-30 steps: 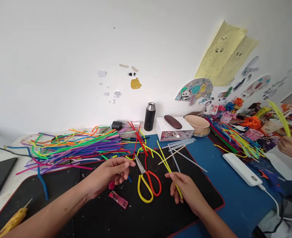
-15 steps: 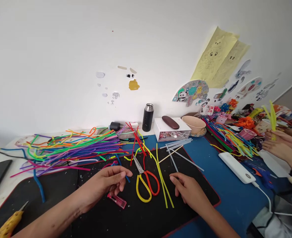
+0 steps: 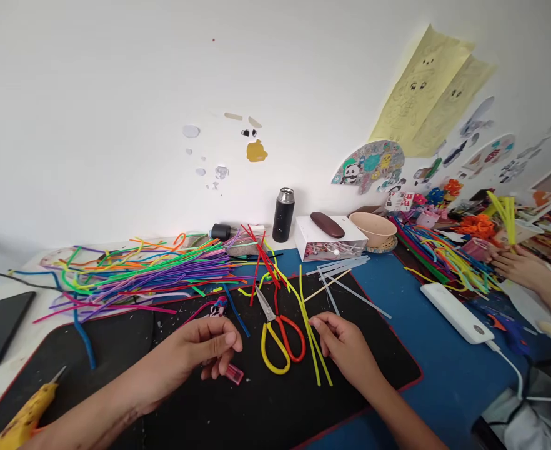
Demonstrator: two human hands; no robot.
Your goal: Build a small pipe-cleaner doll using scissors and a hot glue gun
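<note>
My left hand (image 3: pixel 210 347) is held over the black mat, its fingers loosely curled with nothing visible in them. Partly hidden below it lies a small pink-red clear plastic piece (image 3: pixel 234 374). My right hand (image 3: pixel 343 347) has half-bent fingers, with the fingertips at the yellow-green pipe cleaners (image 3: pixel 313 350); whether they touch is unclear. Between my hands rest scissors (image 3: pixel 275 337) with one yellow and one red handle, blades slightly apart. Red pipe cleaners (image 3: pixel 260 256) lie beyond the blades. Behind my left hand is a small dark and pink item (image 3: pixel 218 306).
A heap of coloured pipe cleaners (image 3: pixel 163 275) spreads at the back left. A yellow-handled pointed tool (image 3: pixel 32 412) and a phone (image 3: pixel 4 331) lie left. A black bottle (image 3: pixel 283 215), drawer box (image 3: pixel 334 237) and bowl (image 3: pixel 373 230) stand behind. Another person's hand (image 3: pixel 521 269) works at right near a white power strip (image 3: pixel 456 314).
My right hand has moved left to the yellow-green pipe cleaners. My left hand's fingers have curled in more, and it now covers more of the pink-red piece. The view has shifted slightly.
</note>
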